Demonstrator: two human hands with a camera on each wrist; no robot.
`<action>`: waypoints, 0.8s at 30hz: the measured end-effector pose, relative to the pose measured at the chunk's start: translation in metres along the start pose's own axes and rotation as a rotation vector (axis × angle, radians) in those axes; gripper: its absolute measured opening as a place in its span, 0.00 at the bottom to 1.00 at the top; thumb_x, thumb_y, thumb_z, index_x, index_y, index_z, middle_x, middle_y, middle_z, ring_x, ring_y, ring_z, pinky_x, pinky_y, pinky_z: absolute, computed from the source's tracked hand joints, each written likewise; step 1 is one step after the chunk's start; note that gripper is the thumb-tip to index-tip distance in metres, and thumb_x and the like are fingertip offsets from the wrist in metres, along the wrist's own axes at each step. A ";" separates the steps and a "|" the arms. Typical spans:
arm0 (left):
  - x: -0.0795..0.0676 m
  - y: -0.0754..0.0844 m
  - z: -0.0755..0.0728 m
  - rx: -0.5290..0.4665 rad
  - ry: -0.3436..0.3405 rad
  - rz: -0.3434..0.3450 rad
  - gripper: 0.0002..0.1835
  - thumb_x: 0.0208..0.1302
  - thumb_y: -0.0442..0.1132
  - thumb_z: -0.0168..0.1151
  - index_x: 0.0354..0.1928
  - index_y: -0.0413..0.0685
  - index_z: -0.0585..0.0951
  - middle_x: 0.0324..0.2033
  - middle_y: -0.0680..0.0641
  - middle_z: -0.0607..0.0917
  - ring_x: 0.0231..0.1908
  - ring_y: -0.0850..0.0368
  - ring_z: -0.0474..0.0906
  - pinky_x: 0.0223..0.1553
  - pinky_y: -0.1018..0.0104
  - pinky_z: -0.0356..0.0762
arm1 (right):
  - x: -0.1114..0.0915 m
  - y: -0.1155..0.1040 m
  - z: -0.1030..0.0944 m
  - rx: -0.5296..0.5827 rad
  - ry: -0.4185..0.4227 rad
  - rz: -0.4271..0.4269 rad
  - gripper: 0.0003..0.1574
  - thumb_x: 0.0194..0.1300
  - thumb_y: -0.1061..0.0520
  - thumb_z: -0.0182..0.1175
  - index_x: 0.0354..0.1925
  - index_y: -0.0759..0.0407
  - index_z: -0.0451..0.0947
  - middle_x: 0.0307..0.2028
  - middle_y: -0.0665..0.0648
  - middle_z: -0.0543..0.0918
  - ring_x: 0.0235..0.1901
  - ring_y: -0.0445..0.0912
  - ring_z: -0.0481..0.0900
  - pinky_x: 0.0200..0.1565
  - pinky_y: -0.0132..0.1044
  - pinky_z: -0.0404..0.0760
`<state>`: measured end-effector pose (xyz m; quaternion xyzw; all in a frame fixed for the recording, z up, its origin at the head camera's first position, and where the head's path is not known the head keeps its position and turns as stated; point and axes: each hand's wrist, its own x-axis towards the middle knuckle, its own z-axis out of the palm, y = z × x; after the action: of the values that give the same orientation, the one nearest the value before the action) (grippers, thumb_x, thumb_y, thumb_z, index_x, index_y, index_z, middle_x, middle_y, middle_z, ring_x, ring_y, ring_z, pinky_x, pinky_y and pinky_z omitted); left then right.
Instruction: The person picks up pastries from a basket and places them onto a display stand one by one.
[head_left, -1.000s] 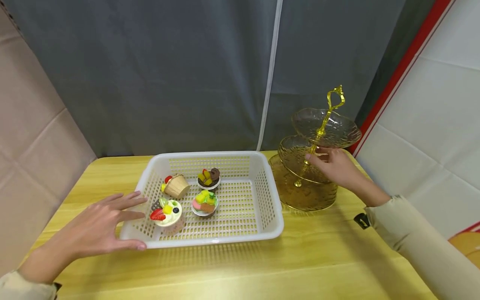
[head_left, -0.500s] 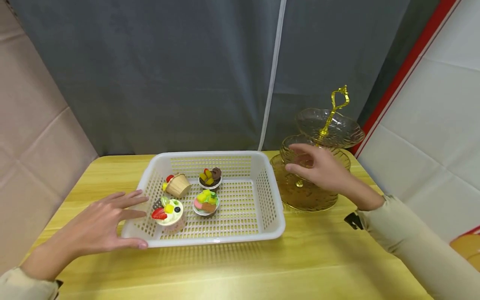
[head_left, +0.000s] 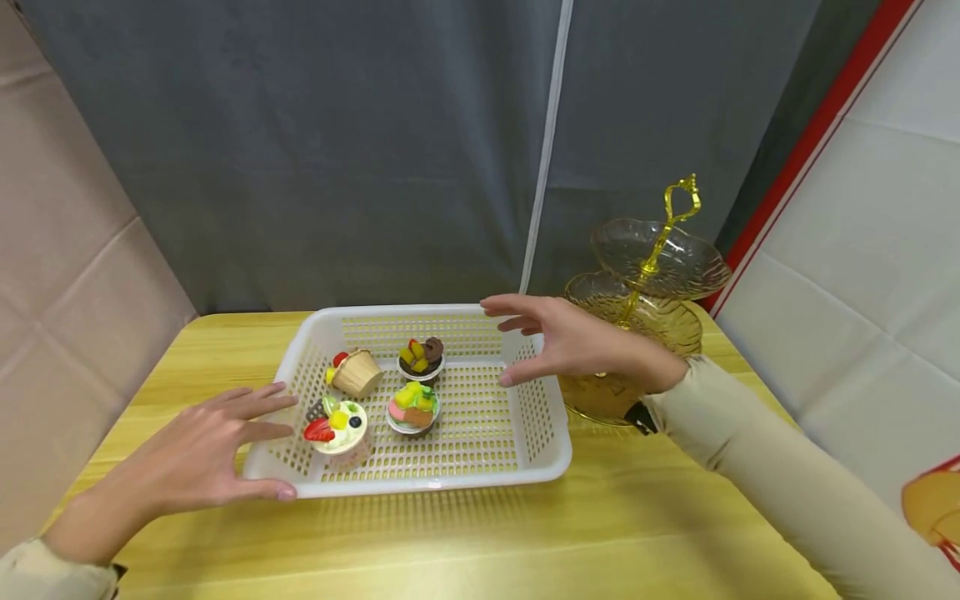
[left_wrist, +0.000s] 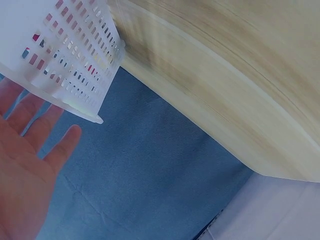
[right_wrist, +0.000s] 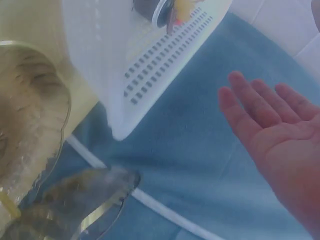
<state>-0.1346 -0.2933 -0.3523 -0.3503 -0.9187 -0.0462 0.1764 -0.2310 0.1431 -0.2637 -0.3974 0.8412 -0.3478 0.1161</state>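
A white perforated basket (head_left: 480,477) holds several cupcakes. At its left end lie a cupcake with strawberry and white cream (head_left: 347,442) and a tipped one in a tan cup (head_left: 358,374). Nearer its middle stand a chocolate-topped cupcake (head_left: 422,360) and one with yellow, pink and green topping (head_left: 412,408). My left hand (head_left: 198,454) rests on the basket's left rim, fingers spread and thumb at the front corner. My right hand (head_left: 573,337) hovers over the basket's right end, fingers extended and thumb apart, with nothing held.
To the right of the basket stands a three-tiered stand of amber glass plates (head_left: 660,271) with a gold handle (head_left: 681,200), partly behind my right forearm. A wooden table (head_left: 450,550) lies beneath. A grey curtain (head_left: 337,167) closes off the back.
My right hand has come away from the stand's middle tier and moved left to the basket's right end. The left hand and the cupcakes have stayed in place.
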 end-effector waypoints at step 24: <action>-0.001 -0.001 0.002 -0.012 0.016 -0.006 0.37 0.40 0.75 0.70 0.39 0.51 0.90 0.54 0.44 0.84 0.56 0.38 0.77 0.46 0.42 0.77 | 0.060 -0.003 0.045 0.075 -0.192 -0.103 0.57 0.50 0.56 0.78 0.71 0.69 0.60 0.69 0.64 0.68 0.63 0.54 0.74 0.65 0.45 0.69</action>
<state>-0.1348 -0.2942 -0.3548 -0.3484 -0.9179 -0.0551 0.1817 -0.2473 0.0751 -0.2894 -0.4669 0.7912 -0.3447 0.1931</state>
